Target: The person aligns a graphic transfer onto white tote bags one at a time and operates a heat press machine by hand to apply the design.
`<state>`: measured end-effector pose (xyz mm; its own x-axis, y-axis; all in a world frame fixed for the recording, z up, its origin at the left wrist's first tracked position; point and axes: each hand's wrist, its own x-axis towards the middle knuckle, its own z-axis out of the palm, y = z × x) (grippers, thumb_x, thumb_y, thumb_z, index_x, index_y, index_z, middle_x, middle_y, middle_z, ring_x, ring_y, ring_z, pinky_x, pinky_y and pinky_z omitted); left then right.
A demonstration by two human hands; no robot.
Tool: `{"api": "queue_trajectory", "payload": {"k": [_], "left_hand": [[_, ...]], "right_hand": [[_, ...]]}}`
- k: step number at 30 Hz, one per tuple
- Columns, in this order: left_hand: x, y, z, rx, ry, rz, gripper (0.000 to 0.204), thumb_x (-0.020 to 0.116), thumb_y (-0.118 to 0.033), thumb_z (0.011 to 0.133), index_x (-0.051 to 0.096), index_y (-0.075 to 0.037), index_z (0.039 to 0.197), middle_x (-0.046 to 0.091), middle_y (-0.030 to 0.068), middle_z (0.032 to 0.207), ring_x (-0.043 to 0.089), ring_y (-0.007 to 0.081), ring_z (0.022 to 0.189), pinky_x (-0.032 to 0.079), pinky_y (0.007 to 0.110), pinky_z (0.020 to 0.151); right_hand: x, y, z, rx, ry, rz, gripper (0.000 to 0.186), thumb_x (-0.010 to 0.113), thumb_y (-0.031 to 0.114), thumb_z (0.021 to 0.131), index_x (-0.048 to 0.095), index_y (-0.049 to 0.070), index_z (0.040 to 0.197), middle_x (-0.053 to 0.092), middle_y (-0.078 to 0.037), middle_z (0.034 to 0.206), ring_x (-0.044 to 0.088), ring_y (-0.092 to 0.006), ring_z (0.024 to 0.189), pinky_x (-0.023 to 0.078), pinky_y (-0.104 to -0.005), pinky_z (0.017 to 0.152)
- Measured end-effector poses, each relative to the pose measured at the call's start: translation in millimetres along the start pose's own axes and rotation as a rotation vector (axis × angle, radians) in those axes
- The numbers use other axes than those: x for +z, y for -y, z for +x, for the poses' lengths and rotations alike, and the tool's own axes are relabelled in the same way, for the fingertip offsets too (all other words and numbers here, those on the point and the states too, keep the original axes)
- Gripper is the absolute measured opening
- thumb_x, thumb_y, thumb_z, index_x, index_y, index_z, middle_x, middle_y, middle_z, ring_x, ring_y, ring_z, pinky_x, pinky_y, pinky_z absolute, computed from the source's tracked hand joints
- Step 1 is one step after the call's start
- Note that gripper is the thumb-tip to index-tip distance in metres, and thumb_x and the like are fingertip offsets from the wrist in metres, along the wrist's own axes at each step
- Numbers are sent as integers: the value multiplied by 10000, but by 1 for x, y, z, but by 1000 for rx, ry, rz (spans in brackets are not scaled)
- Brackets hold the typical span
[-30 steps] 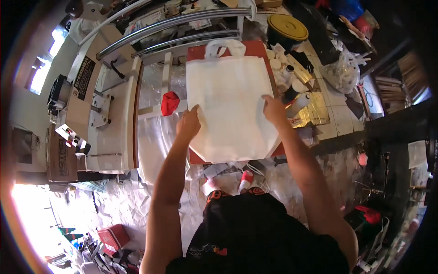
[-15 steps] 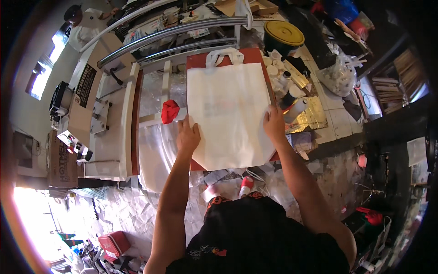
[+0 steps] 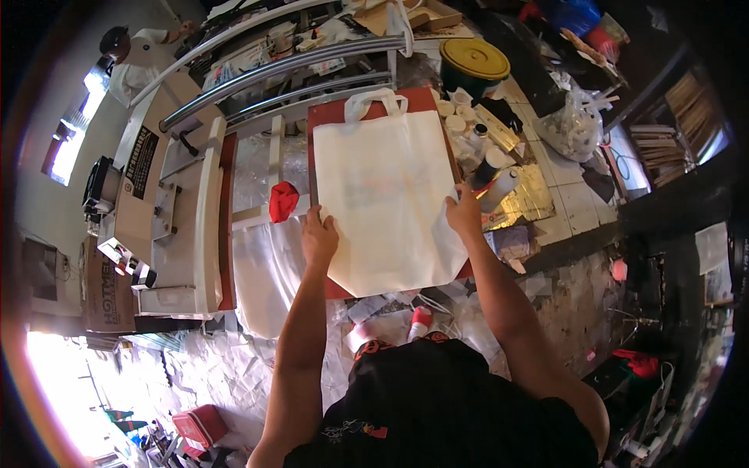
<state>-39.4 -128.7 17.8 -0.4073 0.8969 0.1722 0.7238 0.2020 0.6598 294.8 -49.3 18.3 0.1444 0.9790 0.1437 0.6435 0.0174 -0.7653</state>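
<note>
A white cloth tote bag [image 3: 382,195] lies flat on a red board [image 3: 424,100], with its looped handles [image 3: 374,103] at the far end. Faint print shows through its upper middle. My left hand [image 3: 318,236] grips the bag's left edge, thumb toward the cloth. On the opposite edge, my right hand [image 3: 466,210] is closed in the same way, somewhat farther up. The undersides of the fingers are hidden, so whether they also touch the board cannot be told. Just left of the bag is a crumpled red cloth [image 3: 283,201].
A white machine frame with metal rollers [image 3: 289,72] stands left and beyond. Bottles and tubs [image 3: 493,168] crowd the right, near a lidded bucket [image 3: 474,61] and gold foil [image 3: 529,195]. Another person [image 3: 133,66] is at the far left. Scraps cover the floor [image 3: 234,382].
The whole view has shifted slightly, with the bag appearing a little farther left and lower. Both hands stay at the bag's side edges.
</note>
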Motion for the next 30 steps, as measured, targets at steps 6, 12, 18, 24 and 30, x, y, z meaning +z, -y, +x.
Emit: {"api": "queue_trajectory", "payload": {"k": [6,12,18,24,30], "left_hand": [[-15,-32,-6,316,-111,177,372,630,-139,882,569,-48,1237,580,192,1186,570,375,1073,467,474,893],[27,-68,-7,544,125,272,503,563,-268,928,477,-107,1396,419,135,1465,366,378,1364,296,520,1118],[54,-68,2,480,259,386,632,475,-382,932,339,-155,1507,295,89,1574,263,370,1440,198,518,1167],[50,-35,42,395,212,441,550,473,-247,882,459,-23,1385,455,193,1443,399,406,1348,334,535,1071],[52,-59,43,407,249,385,611,466,-353,931,374,-103,1482,328,120,1553,254,368,1442,230,550,1149]], "right_hand": [[-3,21,-16,-382,-122,-142,372,643,57,821,544,-18,1172,512,-271,1284,489,-466,1192,408,-521,981],[43,76,-19,-764,134,-132,476,601,121,847,503,-8,1295,394,-216,1461,358,-477,1341,330,-536,1092],[59,53,-4,-627,296,-496,625,477,437,950,385,113,1476,304,-135,1557,208,-452,1433,146,-587,1163],[93,76,15,-518,426,-540,559,528,380,917,471,88,1392,438,-152,1446,403,-437,1305,299,-598,1059],[96,50,117,-379,344,-681,629,467,367,896,389,142,1478,293,-92,1573,214,-434,1436,149,-660,1129]]}}
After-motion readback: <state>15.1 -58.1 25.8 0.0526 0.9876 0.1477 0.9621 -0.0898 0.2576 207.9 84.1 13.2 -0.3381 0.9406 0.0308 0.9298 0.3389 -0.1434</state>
